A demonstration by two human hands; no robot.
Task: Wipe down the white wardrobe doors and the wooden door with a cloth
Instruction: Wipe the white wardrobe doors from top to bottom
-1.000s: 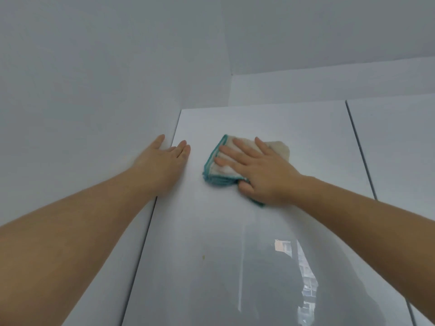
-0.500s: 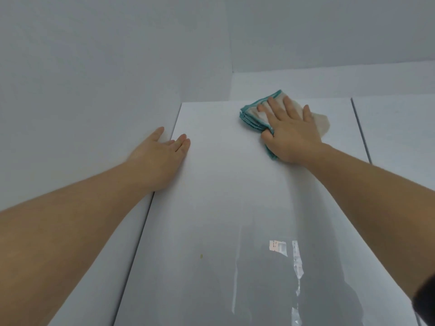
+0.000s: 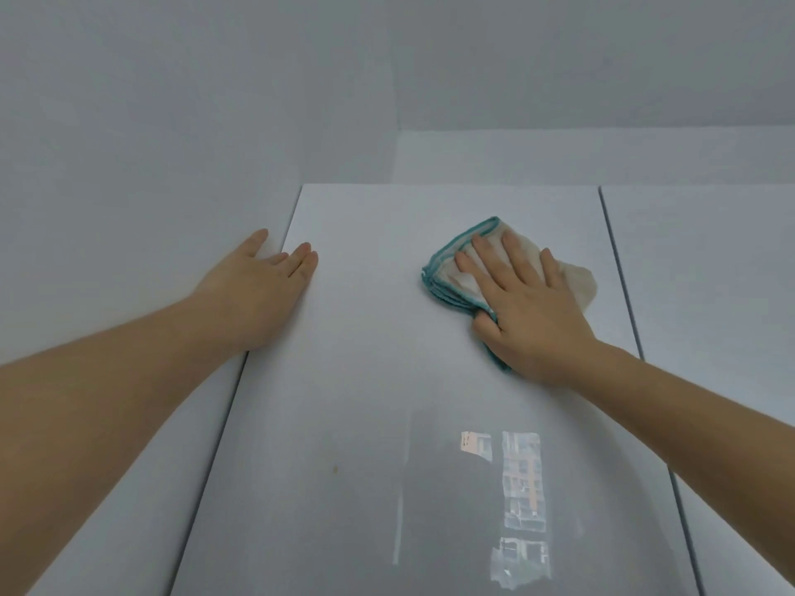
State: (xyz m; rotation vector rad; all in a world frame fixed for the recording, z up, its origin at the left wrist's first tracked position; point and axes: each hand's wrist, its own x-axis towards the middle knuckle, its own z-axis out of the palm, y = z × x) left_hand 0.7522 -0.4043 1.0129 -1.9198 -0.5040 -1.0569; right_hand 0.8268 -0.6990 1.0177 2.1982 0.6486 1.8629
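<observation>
The white wardrobe door (image 3: 378, 380) fills the middle of the view. It is smooth and shiny. A folded cloth (image 3: 449, 279) lies flat on the upper right part of this door. The cloth is cream with a blue-green edge.

The right hand (image 3: 531, 314) lies on top of the cloth and presses it onto the door. Its fingers are straight and spread out. The thumb sits at the lower edge of the cloth. Part of the cloth sticks out on the right side of the hand, and the folded corner sticks out past the fingertips.

The left hand (image 3: 258, 290) lies flat, with straight fingers, and holds nothing. It rests across the left edge of the door. Its fingertips touch the door and its thumb is on the plain white wall (image 3: 129, 174) beside it.

A thin dark gap runs down the right side of the door. Past the gap is a second white door (image 3: 710, 286).

Low on the door there is a bright reflection (image 3: 522, 488) that looks like a window with a building outside. A tiny brown spot (image 3: 334, 468) sits to the left of it. Both bare arms reach up from the bottom corners.
</observation>
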